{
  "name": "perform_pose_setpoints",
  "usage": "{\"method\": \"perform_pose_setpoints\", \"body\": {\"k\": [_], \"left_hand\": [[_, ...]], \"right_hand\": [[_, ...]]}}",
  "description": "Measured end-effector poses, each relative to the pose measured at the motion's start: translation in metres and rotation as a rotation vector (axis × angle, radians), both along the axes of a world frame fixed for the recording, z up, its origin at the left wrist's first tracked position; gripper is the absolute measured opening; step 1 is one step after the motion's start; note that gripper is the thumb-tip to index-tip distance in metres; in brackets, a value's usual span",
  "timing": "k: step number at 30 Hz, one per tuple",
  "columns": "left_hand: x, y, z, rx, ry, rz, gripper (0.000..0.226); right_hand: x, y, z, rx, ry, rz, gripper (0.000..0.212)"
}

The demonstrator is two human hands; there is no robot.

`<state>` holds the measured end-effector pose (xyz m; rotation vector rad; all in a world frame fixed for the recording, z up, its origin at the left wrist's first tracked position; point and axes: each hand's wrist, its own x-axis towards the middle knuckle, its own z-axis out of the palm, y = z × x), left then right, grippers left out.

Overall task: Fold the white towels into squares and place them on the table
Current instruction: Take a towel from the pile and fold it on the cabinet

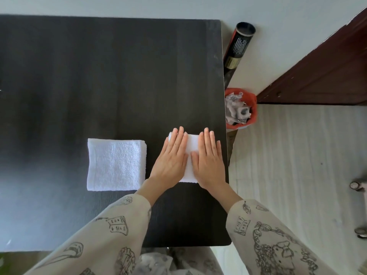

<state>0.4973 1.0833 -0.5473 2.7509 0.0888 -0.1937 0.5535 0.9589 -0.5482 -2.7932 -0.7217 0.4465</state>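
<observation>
Palms flat, fingers straight — left hand (172,155) and right hand (208,157) press side by side on a folded white terry towel (191,147) near the dark worktop's (99,76) right edge, its long axis running near-to-far; a finished white square towel (116,163) lies left.

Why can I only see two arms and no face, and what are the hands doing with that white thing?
The camera sits on the person's head and looks down, so you see only their arms in patterned sleeves, as if through their eyes. There is no robot here, just a person. The left hand and the right hand lie flat, side by side, pressing on a white towel that is being folded near the right edge of the black table. Nothing is gripped; the fingers are straight. Beside it, to the left, lies a folded towel, already a neat square. On the floor past the table stand an orange bin full of crumpled paper and a dark cardboard tube leaning in the corner.
</observation>
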Motion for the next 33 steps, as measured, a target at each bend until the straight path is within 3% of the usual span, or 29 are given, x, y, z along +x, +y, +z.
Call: {"method": "perform_pose_setpoints", "body": {"k": [2, 4, 6, 8, 11, 20, 29, 33], "left_hand": [[0.002, 0.0, 0.009, -0.227, -0.019, 0.145, 0.055], [0.003, -0.002, 0.024, -0.499, 0.007, 0.395, 0.063], [0.007, -0.006, 0.04, -0.801, 0.114, 0.678, 0.065], [0.011, -0.005, 0.049, -0.95, 0.248, 0.843, 0.059], [0.009, -0.004, 0.048, -0.913, 0.301, 0.878, 0.019], [0.008, -0.004, 0.042, -0.881, 0.312, 0.824, 0.036], [0.01, 0.003, 0.048, -0.855, 0.422, 0.813, 0.054], [0.003, 0.007, 0.08, -0.703, 0.205, 0.757, 0.049]], "right_hand": [[0.003, -0.001, 0.012, 0.225, 0.137, -0.096, 0.055], [0.009, -0.003, 0.024, 0.451, 0.373, -0.338, 0.055], [0.013, -0.002, 0.036, 0.623, 0.622, -0.64, 0.055], [0.018, -0.002, 0.046, 0.673, 0.873, -0.852, 0.066], [0.021, -0.002, 0.055, 0.639, 1.025, -0.957, 0.058], [0.027, 0.004, 0.06, 0.594, 1.041, -0.969, 0.04], [0.028, 0.002, 0.052, 0.548, 1.04, -1.017, 0.057], [0.027, 0.003, 0.054, 0.507, 1.019, -0.987, 0.06]]}}
